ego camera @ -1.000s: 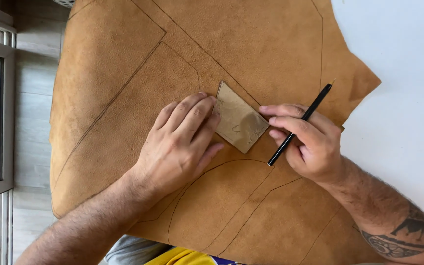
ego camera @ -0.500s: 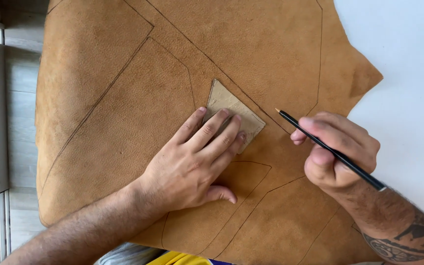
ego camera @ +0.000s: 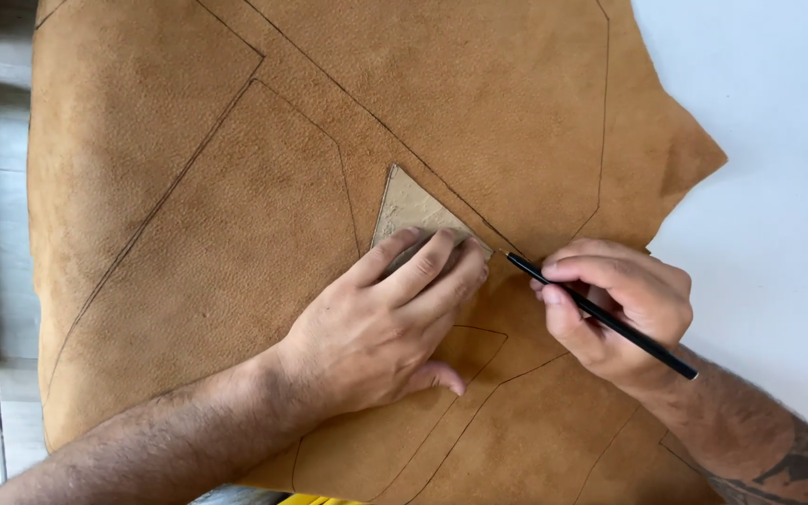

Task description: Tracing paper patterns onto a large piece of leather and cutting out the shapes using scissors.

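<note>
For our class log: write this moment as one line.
left hand pressing small tan cardboard template | right hand holding black pencil | brown suede hide

Bright, even daylight, nice and sharp

Soft shadow sits just under the left hand (ego camera: 381,332) on the suede; white worktop (ego camera: 769,187) beyond the right hand (ego camera: 614,309) looks nearly blown out, no blur really.

I see a tan suede hide (ego camera: 236,234), mottled lighter and darker, crossed by thin dark drawn outlines. On it, a paler beige-grey template piece (ego camera: 411,213) with a faintly streaked surface. The pencil (ego camera: 610,323) I see is black throughout. The table (ego camera: 778,187) is plain white. The right forearm carries a dark tattoo (ego camera: 797,472). At bottom, a yellow strip of fabric (ego camera: 315,499).
</note>
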